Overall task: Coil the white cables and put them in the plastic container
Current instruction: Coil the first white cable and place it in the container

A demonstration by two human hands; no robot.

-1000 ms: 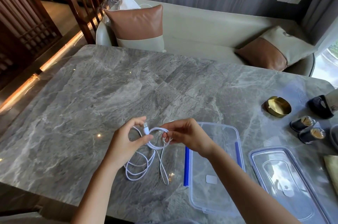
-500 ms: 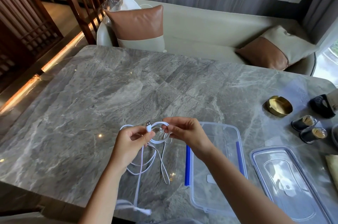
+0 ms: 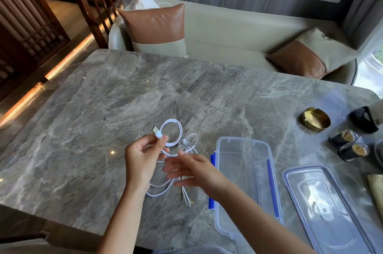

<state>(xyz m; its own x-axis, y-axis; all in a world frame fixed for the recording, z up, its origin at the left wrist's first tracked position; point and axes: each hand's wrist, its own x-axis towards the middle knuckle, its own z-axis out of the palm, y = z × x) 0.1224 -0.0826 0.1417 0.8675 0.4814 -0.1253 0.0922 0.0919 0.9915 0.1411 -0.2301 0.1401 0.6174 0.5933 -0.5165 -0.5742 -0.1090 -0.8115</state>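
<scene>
- Pinching the white cable (image 3: 171,126) just below its USB plug (image 3: 156,131), between the thumb and fingers (image 3: 143,145) of the left hand (image 3: 142,160), above the desk (image 3: 93,119).
- Holding up one round loop of that cable just beyond the left hand, with the plug tilting up and to the left.
- Letting the loose remainder hang in slack bends onto the desk beneath both hands, one thin end lying toward the near edge.
- Showing more thin white strands bunched just right of the loop; impossible to tell whether these are the same cable or another.
- Holding the right hand (image 3: 192,170) open just beside the left, fingers stretched, slightly blurred, gripping nothing; forefinger tip lying next to a strand, contact impossible to tell.
- Standing the plastic container (image 3: 242,138) open on the desk just right of the right hand, blue clips along its long sides, the cable lying wholly outside, to its left.
- Resting the clear lid (image 3: 323,212) flat beside the container, farther right.
- Sharing the far right of the desk with a brass dish (image 3: 314,119) and two small dark cups (image 3: 344,138).
</scene>
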